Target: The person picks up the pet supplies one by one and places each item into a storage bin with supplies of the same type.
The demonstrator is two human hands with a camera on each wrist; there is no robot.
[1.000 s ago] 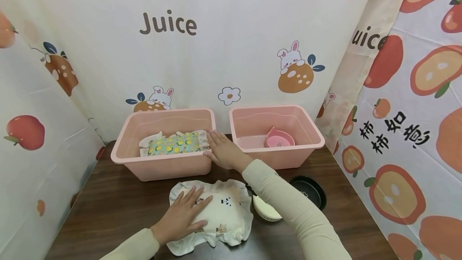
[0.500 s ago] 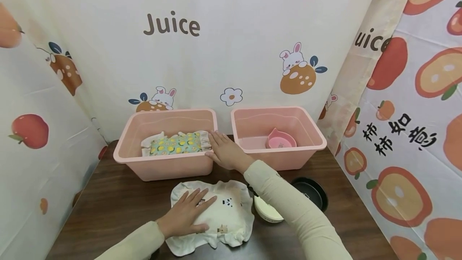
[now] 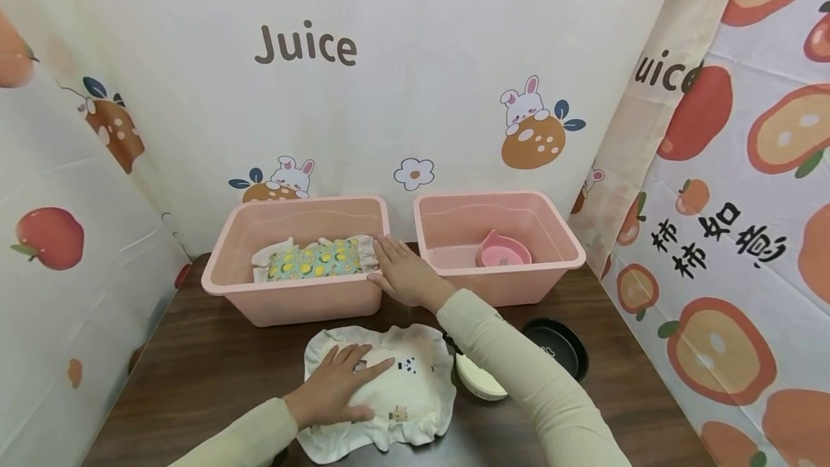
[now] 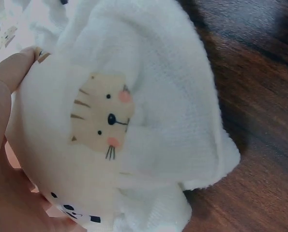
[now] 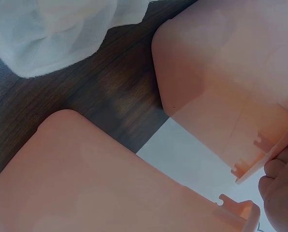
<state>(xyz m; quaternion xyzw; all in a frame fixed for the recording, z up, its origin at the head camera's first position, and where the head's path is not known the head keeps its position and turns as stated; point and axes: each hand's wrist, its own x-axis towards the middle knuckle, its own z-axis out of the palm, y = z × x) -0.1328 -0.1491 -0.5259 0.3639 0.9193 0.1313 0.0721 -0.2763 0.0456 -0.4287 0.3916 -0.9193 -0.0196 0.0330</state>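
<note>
The pillow (image 3: 407,389) lies under the left hand (image 3: 332,391), its bulk reaching rightward; those fingers are spread. The right hand (image 3: 405,272) (farther off, straight-fingered, gripping nothing) touches the left bin (image 3: 305,305).

Left fingers (image 3: 376,369) on a white cushion (image 3: 408,388) (frilled edges), right fingers (image 3: 397,251) at a pink bin (image 3: 298,306).

You have room over the lower-left wooden tabletop (image 3: 178,352); your right hand (image 3: 408,272) blocks the central gap between pink bins (image 3: 311,303) (image 3: 512,287).

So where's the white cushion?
Head view, lower centre: the cushion lies on the table under the left hand, in front of the left pink bin.
</note>
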